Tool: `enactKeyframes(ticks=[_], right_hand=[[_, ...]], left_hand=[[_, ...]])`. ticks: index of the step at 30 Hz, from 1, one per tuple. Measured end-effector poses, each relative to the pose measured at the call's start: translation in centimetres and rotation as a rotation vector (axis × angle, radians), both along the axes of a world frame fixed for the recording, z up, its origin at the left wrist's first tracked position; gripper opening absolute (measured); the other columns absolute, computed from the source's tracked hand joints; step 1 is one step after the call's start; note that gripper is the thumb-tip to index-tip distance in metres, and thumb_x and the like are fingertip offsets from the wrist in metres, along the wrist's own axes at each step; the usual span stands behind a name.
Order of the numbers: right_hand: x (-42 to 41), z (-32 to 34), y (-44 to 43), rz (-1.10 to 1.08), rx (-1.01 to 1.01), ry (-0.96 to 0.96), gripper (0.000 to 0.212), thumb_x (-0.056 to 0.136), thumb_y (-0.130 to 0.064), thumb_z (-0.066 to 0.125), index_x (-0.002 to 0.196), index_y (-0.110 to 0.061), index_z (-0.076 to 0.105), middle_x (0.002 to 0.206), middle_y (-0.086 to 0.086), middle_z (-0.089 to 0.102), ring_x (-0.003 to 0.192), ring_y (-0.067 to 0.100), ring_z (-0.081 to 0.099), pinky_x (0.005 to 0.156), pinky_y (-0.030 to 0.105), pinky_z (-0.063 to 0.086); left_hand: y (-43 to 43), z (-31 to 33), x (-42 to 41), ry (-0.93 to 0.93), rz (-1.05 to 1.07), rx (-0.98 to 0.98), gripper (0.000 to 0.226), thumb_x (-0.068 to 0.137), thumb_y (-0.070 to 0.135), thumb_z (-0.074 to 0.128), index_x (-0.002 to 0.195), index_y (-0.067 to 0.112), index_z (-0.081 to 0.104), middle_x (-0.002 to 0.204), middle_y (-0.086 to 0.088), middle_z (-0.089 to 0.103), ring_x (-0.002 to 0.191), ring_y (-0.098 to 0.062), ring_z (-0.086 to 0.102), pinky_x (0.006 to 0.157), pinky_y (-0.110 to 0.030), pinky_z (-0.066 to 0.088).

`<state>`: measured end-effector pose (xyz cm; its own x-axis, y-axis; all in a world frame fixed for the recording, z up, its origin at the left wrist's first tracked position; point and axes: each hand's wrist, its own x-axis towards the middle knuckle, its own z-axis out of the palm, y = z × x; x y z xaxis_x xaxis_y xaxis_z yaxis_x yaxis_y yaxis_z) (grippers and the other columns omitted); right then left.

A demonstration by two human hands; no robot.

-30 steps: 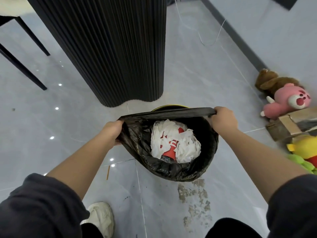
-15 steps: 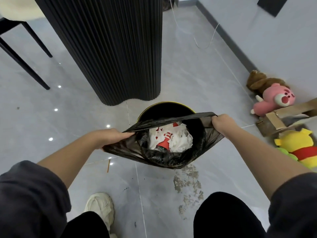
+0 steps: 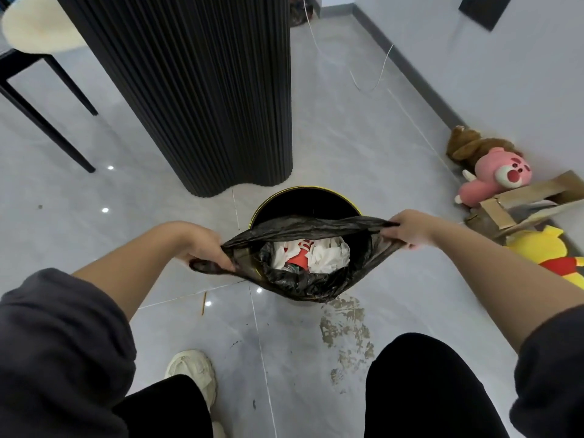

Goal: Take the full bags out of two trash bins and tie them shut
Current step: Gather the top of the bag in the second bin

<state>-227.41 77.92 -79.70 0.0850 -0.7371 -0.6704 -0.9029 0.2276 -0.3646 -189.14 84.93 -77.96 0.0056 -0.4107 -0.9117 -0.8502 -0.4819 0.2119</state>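
Note:
A black trash bag (image 3: 303, 284) hangs between my hands, its mouth stretched wide. Inside lies white crumpled paper (image 3: 328, 254) with a red scrap. My left hand (image 3: 202, 245) grips the bag's left edge. My right hand (image 3: 407, 229) grips the right edge. Behind and below the bag stands a round black bin (image 3: 303, 200) with a yellow rim, its far half showing and dark inside.
A black ribbed column (image 3: 202, 90) rises just behind the bin. Plush toys (image 3: 496, 175) and a cardboard box (image 3: 524, 207) lie by the right wall. A black chair (image 3: 41, 99) stands at far left. A dirty stain (image 3: 344, 330) marks the tiles between my shoe (image 3: 192, 371) and right leg.
The bag has come up and toward me, uncovering the far half of the bin. My hands have pulled farther apart, stretching the bag's mouth wider and flatter.

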Motion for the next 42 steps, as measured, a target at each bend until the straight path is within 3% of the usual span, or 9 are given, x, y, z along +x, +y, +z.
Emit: enactKeyframes(ticks=[8,12,15,21,25,28,33,37,42], right_hand=[[3.2,-2.1,1.3,-0.863,-0.035,-0.470,0.027,0.090,0.002,0.033,0.088,-0.011,0.056,0.075,0.008,0.057,0.057,0.020,0.054,0.032,0.019,0.045],[3.3,-1.3,0.8,-0.797,-0.104,-0.441,0.025,0.089,-0.004,0.037,0.075,-0.015,0.054,0.068,0.005,0.049,0.055,0.020,0.043,0.037,0.016,0.038],[3.6,-0.4,-0.2,-0.688,-0.272,-0.587,0.029,0.093,-0.008,0.039,0.099,-0.016,0.066,0.088,0.008,0.064,0.077,0.024,0.060,0.066,0.032,0.052],[6.4,0.9,-0.2,-0.520,-0.308,-0.679,0.028,0.082,-0.007,0.042,0.059,-0.014,0.055,0.061,0.004,0.048,0.056,0.016,0.044,0.050,0.024,0.038],[8.5,-0.4,0.5,-0.438,-0.358,-0.756,0.040,0.087,-0.040,0.060,0.056,-0.017,0.048,0.051,-0.005,0.047,0.045,0.008,0.045,0.046,0.022,0.037],[10.1,-2.7,-0.3,-0.362,-0.475,-0.795,0.032,0.084,-0.020,0.068,0.066,-0.020,0.042,0.063,-0.003,0.045,0.059,0.011,0.044,0.058,0.026,0.038],[11.1,-4.4,-1.8,-0.428,-0.071,-1.187,0.039,0.097,-0.011,0.048,0.131,-0.027,0.052,0.117,0.003,0.067,0.107,0.022,0.065,0.092,0.037,0.052],[12.1,-4.5,-2.2,-0.542,0.111,-1.264,0.028,0.097,-0.014,0.041,0.112,-0.012,0.066,0.110,0.015,0.069,0.099,0.030,0.065,0.087,0.040,0.051],[13.0,-4.0,-2.2,-0.402,0.096,-0.971,0.046,0.088,-0.055,0.053,0.106,-0.015,0.068,0.100,0.002,0.074,0.094,0.017,0.070,0.090,0.034,0.053]], left_hand=[[0.6,0.3,-1.9,0.269,0.673,-0.043,0.011,0.097,0.013,0.047,0.089,0.008,0.053,0.048,0.002,0.048,0.036,-0.007,0.044,0.036,-0.018,0.041],[0.1,3.2,-0.9,0.312,0.576,-0.046,0.012,0.094,0.020,0.055,0.098,0.009,0.059,0.047,0.005,0.038,0.035,-0.005,0.029,0.034,-0.014,0.026],[-1.3,3.7,-0.9,0.240,0.596,-0.449,0.011,0.093,0.020,0.057,0.089,0.011,0.061,0.050,0.001,0.046,0.037,-0.007,0.035,0.037,-0.016,0.032],[-4.9,3.2,-3.7,0.127,0.364,-1.070,0.011,0.092,0.011,0.051,0.091,0.016,0.061,0.073,0.001,0.065,0.057,-0.010,0.063,0.051,-0.018,0.050],[-8.1,2.3,-6.8,0.204,0.112,-0.932,0.012,0.091,0.013,0.055,0.086,0.019,0.063,0.078,0.000,0.067,0.067,-0.009,0.064,0.059,-0.020,0.052],[-10.8,1.2,-8.8,0.241,0.009,-0.880,0.002,0.087,0.017,0.062,0.088,0.018,0.063,0.087,-0.001,0.068,0.079,-0.016,0.066,0.071,-0.032,0.055],[-14.0,0.4,-10.0,0.314,-0.135,-0.844,0.004,0.086,0.014,0.064,0.089,0.013,0.067,0.089,0.001,0.070,0.088,-0.014,0.064,0.083,-0.027,0.051],[-15.7,-0.1,-10.5,0.303,-0.209,-0.809,0.005,0.085,0.017,0.067,0.089,0.019,0.069,0.068,0.013,0.059,0.054,0.010,0.051,0.051,-0.005,0.036],[-17.0,-1.1,-11.0,0.297,-0.274,-0.757,0.008,0.083,0.023,0.069,0.090,0.022,0.071,0.087,0.005,0.068,0.076,-0.004,0.059,0.064,-0.008,0.043]])
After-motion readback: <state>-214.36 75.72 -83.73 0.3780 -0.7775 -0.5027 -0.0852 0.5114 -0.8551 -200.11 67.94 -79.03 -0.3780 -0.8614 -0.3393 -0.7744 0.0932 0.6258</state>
